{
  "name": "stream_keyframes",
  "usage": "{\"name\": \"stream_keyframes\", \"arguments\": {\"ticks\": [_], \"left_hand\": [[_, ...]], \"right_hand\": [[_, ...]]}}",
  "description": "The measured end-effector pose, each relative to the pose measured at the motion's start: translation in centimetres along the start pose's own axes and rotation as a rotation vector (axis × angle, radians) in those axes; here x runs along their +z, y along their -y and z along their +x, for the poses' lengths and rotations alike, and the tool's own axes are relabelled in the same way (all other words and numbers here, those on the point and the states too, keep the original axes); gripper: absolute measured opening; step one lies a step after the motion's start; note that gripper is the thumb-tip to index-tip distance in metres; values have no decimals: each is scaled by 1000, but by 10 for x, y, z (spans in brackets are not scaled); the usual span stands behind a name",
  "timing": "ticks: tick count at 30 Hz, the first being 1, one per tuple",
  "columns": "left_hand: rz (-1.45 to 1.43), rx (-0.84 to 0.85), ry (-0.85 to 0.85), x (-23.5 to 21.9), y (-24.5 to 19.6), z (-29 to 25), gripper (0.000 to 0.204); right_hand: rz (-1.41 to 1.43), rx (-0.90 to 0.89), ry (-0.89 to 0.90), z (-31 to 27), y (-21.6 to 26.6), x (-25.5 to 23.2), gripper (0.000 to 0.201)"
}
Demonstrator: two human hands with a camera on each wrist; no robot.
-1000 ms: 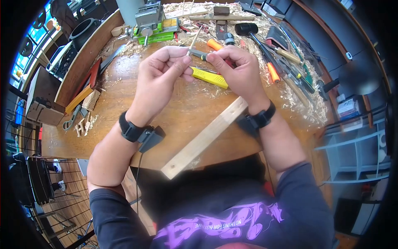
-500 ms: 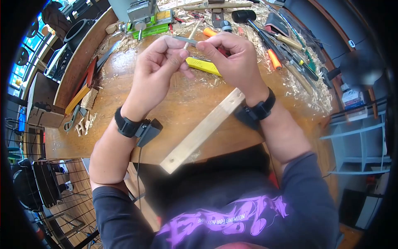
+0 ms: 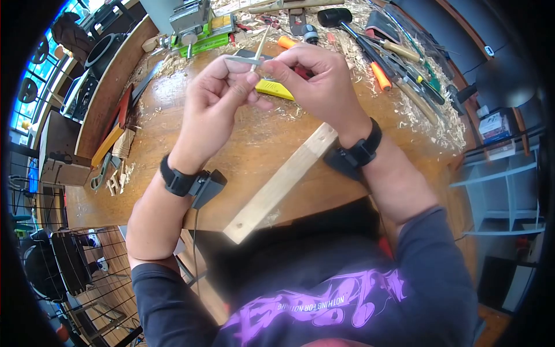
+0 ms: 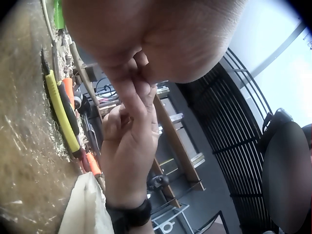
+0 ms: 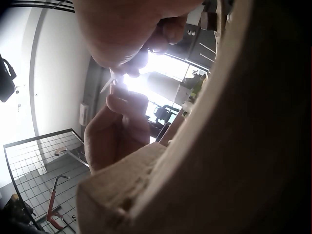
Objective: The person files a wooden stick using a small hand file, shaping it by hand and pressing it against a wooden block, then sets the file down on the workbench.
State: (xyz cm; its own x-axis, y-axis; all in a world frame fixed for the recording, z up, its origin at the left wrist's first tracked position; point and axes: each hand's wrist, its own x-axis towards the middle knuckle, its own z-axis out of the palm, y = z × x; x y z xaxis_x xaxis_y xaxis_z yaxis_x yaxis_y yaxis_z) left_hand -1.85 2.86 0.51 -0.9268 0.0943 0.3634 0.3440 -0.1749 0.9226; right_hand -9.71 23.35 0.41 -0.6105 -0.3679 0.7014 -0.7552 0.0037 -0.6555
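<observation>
In the head view, my left hand (image 3: 217,98) pinches a thin pale wooden stick (image 3: 262,45) between thumb and fingers, its far end pointing up and away. My right hand (image 3: 315,75) grips a small knife, whose handle is hidden in the fingers. Its narrow grey blade (image 3: 241,59) lies across the stick just above my left thumb, with the tip out to the left. The right wrist view shows the pointed blade (image 5: 106,86) beside the left fingertips. Below the hands, a flat wooden bar (image 3: 283,182) with a hole near each end juts past the table's front edge.
Behind the hands lies a yellow tool handle (image 3: 274,88) on the wooden table (image 3: 156,133). A green-based vise (image 3: 199,37) stands at the back left. To the right are a black mallet (image 3: 335,17), several hand tools and wood shavings (image 3: 445,130). Scissors (image 3: 101,172) lie left.
The blade has come further across the stick to the left, its tip now showing beyond the left fingers. Both hands have shifted slightly up and left in the head view.
</observation>
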Motion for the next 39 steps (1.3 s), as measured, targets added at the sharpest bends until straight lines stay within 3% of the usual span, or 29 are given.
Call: {"name": "stream_keyframes", "arguments": {"ticks": [9,12,15,20,34,39], "left_hand": [[-19,20,-16,-1,1,-2,13],[-44,97,-29,-8,-5,1,15],[-19,-18,16,0,6,-2,18],[-37,46,-37,-4,-5,-1,13],[-45,-47,-39,6,-2,-2,10],[-71,58,-81,5,-5,0,14]], "right_hand": [[-19,-2,0,3,-1,-2,18],[-26,3,-13,0,-4,-6,19],[11,-25,-14,-1,-5,1,16],[10,-35,-36,1,-6,-4,20],[31,52,15,0,-4,-5,22],[45,68,1,-1,-7,-9,21]]}}
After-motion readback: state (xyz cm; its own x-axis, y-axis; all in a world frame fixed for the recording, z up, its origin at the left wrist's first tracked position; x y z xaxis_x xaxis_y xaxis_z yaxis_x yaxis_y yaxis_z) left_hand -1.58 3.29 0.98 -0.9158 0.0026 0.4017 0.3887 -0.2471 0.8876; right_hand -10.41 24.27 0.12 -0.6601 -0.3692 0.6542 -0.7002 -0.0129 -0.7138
